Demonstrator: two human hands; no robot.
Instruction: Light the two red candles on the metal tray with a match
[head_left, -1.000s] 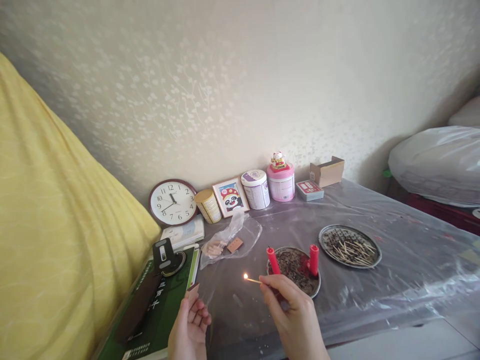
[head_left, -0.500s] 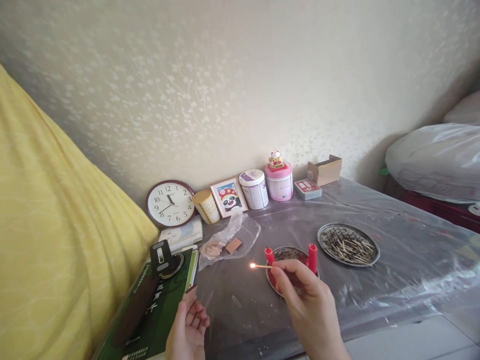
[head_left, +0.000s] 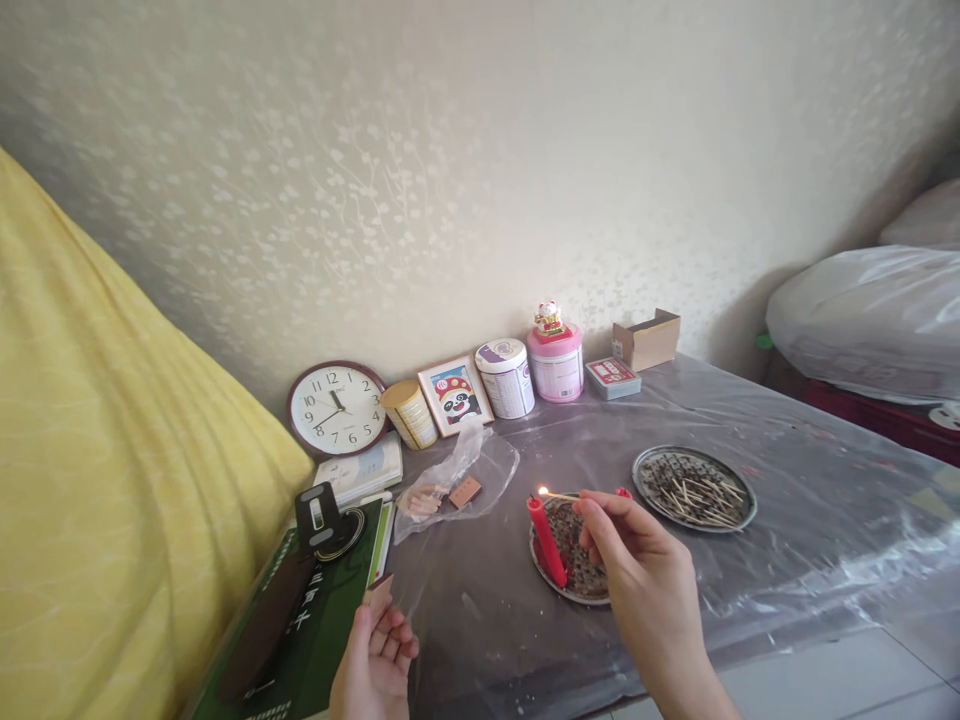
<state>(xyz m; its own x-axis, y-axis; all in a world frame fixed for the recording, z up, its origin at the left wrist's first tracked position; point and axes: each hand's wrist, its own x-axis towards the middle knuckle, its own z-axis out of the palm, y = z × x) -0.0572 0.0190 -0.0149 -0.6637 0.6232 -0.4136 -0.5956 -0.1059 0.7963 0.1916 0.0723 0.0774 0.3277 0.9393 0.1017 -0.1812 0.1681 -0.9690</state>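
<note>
Head view: right hand [head_left: 637, 565] pinches a lit match [head_left: 561, 495], its flame just above the tilted red candle [head_left: 546, 540] standing in a round metal dish [head_left: 574, 597]. Left hand [head_left: 375, 655] curls around what looks like a matchbox [head_left: 379, 590], beside a green book [head_left: 315, 620].

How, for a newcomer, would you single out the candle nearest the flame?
On the plastic-covered table, find the round metal tray by the right hand. The red wax candle leans at its left edge, below the lit match; its twin mostly hides behind the hand.
</note>
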